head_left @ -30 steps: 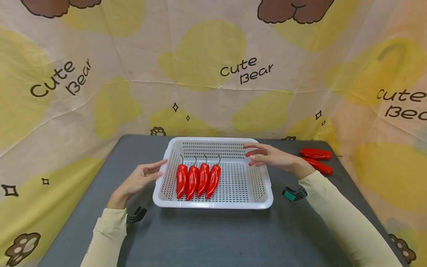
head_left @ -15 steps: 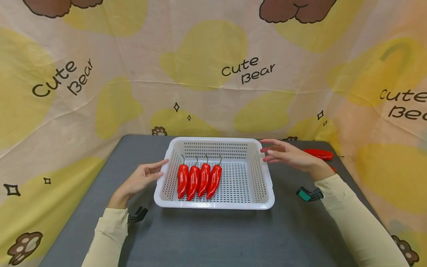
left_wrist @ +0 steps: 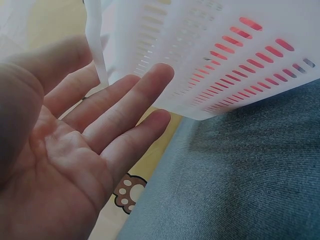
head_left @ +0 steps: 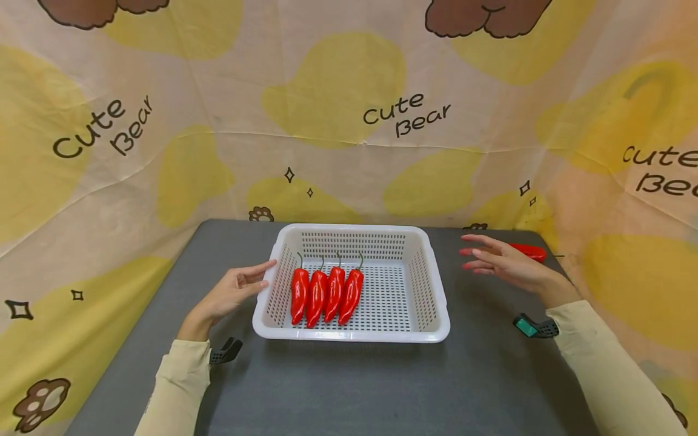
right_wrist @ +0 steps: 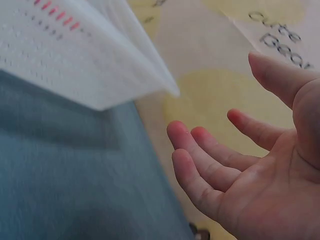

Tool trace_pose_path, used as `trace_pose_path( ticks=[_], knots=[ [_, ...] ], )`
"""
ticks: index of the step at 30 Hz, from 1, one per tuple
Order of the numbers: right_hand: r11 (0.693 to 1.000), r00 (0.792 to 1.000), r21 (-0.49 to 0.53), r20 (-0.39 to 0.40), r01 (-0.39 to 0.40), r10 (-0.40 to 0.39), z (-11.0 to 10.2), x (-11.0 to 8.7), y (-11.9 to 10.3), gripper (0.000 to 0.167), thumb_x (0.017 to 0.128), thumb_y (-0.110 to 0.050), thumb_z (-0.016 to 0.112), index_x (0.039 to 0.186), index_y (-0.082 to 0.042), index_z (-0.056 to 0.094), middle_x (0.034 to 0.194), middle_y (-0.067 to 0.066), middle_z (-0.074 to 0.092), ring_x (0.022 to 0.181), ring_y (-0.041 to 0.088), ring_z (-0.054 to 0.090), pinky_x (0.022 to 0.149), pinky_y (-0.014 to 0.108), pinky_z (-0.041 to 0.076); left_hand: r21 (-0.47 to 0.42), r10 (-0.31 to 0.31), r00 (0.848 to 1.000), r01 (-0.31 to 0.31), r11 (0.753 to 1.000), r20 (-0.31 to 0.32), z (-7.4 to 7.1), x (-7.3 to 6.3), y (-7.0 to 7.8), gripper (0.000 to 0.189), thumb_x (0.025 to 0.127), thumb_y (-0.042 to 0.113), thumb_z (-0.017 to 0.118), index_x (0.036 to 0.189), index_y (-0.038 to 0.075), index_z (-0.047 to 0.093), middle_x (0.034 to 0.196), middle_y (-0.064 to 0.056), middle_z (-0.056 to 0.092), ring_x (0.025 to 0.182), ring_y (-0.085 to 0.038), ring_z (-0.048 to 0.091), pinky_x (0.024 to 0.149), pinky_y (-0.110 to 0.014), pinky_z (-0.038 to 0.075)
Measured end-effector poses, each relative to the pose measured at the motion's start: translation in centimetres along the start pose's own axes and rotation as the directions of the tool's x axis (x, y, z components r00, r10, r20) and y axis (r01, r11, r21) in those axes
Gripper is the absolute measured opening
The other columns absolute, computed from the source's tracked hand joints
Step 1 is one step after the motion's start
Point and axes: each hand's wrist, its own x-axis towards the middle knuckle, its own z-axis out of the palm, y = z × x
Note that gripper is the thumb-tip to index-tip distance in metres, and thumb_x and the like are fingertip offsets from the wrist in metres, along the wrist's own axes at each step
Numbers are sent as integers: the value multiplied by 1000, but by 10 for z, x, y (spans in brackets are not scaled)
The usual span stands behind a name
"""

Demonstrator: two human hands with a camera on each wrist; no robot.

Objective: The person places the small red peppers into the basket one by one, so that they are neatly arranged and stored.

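Note:
Several red chili peppers with green stems lie side by side in the left half of a white perforated plastic basket. My left hand is at the basket's left rim, fingertips touching it. In the left wrist view, that hand's lightly bent fingers lie along the outside of the basket wall. My right hand is held in the air right of the basket, fingers spread and loosely bent, with nothing in it. Beyond it shows a red chili pepper, partly covered by the hand.
The basket stands on a dark grey table. A cream and yellow printed cloth hangs behind the table and along its sides. A black band sits at the right wrist, another band at the left.
My right hand has moved right, from over the basket's right end to beside the loose peppers, now hiding one of them. The left hand stays at the rim.

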Motion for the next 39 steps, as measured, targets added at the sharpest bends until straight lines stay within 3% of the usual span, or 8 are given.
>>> trace_pose_path(
  ticks=[6,11,16,21,25,33,36,39],
  knots=[
    [999,1000,47,-24,-3,4,-17,-16,19,49,110,-20,41,156,-12,26,129,-24,59,114,6,68,97,16,52,-18,3,1000,-3,1000,0,0,0,-1,57,101,16,63,152,0,43,154,-28,43,114,1,65,95,-34,58],
    [998,1000,65,-25,19,-17,-32,-29,36,49,110,-15,41,156,-13,25,131,-25,59,117,5,67,97,16,52,-14,-3,1000,3,1000,1,-1,0,-1,57,100,18,63,152,2,44,155,-26,43,118,-5,65,97,-38,57],
    [993,998,102,-20,60,-58,-46,-42,56,47,108,-6,41,151,-23,33,133,-23,61,115,4,67,96,17,53,-11,-2,1000,2,1000,5,-2,0,-1,57,100,17,63,152,3,44,155,-26,43,119,-6,64,98,-37,57],
    [994,999,110,-37,2,2,-57,-58,73,48,108,-8,42,152,-24,29,129,-28,60,115,1,66,94,15,53,-17,0,1000,0,1000,6,-1,1,0,57,100,16,63,152,1,44,155,-27,44,117,-3,65,97,-36,58],
    [991,998,126,-52,-35,41,-62,-70,82,51,108,-9,43,153,-26,25,125,-29,60,113,1,67,92,16,54,-4,-6,1000,6,1000,5,0,1,0,56,101,18,63,152,2,44,155,-25,44,122,-14,65,98,-39,57],
    [973,999,231,-45,7,4,-72,-85,100,50,108,-5,41,138,-43,38,122,-25,63,110,1,68,90,18,56,2,-17,1000,17,1000,-1,0,0,0,58,100,20,64,152,5,44,156,-22,44,118,2,62,98,-35,57],
    [972,994,231,-106,40,-15,-75,-89,103,50,107,-2,42,133,-44,44,119,-26,65,105,0,69,86,18,57,8,-23,1000,23,1000,-7,0,1,0,58,100,21,64,152,6,45,156,-21,45,119,-1,63,98,-33,57],
    [984,976,173,-218,39,0,-76,-92,100,46,106,-4,46,128,-45,49,114,-29,64,99,-4,68,81,15,56,17,-24,1000,24,1000,-6,0,0,-1,57,100,21,64,152,6,45,156,-21,44,122,-5,63,98,-32,57]
  ],
)
